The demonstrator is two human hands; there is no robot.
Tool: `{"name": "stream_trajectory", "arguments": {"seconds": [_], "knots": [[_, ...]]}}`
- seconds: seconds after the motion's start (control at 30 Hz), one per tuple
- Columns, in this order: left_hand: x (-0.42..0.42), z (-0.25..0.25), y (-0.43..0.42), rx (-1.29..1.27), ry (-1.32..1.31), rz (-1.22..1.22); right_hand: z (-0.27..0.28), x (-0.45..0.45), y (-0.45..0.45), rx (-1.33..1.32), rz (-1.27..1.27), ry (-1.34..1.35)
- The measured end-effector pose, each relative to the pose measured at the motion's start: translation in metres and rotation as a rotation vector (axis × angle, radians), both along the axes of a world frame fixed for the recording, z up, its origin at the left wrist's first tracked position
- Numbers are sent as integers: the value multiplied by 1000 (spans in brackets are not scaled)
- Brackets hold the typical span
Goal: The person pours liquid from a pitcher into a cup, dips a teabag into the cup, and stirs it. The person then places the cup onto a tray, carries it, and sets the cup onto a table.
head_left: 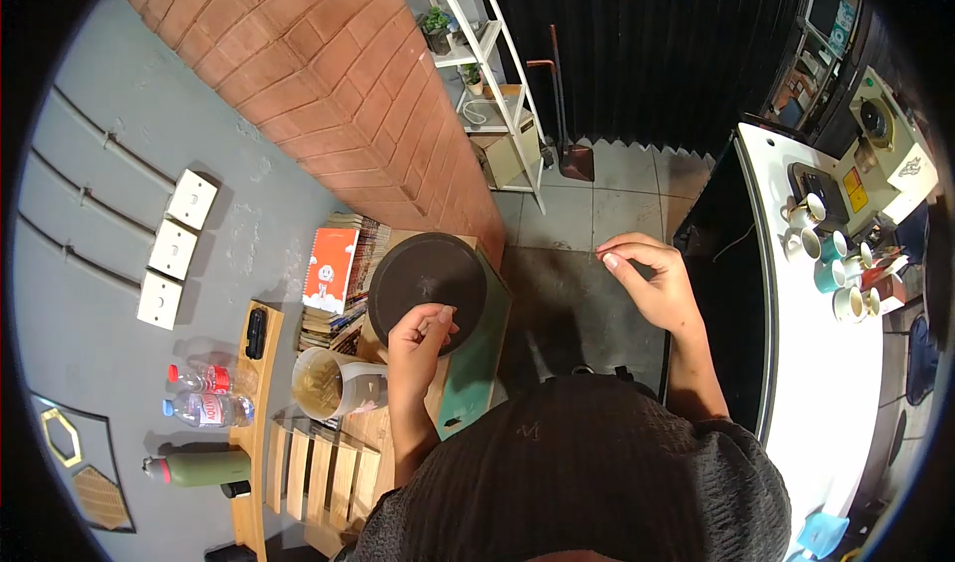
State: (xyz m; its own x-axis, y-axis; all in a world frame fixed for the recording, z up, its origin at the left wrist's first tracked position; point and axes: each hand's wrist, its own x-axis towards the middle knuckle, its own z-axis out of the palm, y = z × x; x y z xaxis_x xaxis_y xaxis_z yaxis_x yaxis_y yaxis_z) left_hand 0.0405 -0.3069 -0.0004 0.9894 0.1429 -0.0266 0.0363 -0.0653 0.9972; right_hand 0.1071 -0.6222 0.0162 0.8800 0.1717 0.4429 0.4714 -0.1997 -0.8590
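My left hand (pixel 422 335) is closed in a pinch, thumb against the curled fingers. It is over the near edge of a dark round disc (pixel 418 274), which has small pale marks at its middle. Whether the hand touches the disc I cannot tell. My right hand (pixel 651 278) is raised over the floor to the right, its thumb and fingertips pressed together. Anything between the fingers of either hand is too small to make out. Beside my left wrist stands a whitish tub (pixel 360 387) with brownish contents.
A red notebook (pixel 330 264) lies on stacked magazines at left. Plastic bottles (pixel 211 410) and a green flask (pixel 199 468) stand along a wooden ledge (pixel 261 363). Several cups (pixel 831 276) and a machine (pixel 885 159) are on the white counter (pixel 821 383). A dustpan (pixel 576 162) is ahead.
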Motion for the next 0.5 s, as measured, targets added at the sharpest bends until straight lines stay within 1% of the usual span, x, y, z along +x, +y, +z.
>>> {"name": "stream_trajectory", "arguments": {"seconds": [0.5], "knots": [[-7,-1,12,-9,-17,-22,5,-16,10,-24,-26,-12]]}}
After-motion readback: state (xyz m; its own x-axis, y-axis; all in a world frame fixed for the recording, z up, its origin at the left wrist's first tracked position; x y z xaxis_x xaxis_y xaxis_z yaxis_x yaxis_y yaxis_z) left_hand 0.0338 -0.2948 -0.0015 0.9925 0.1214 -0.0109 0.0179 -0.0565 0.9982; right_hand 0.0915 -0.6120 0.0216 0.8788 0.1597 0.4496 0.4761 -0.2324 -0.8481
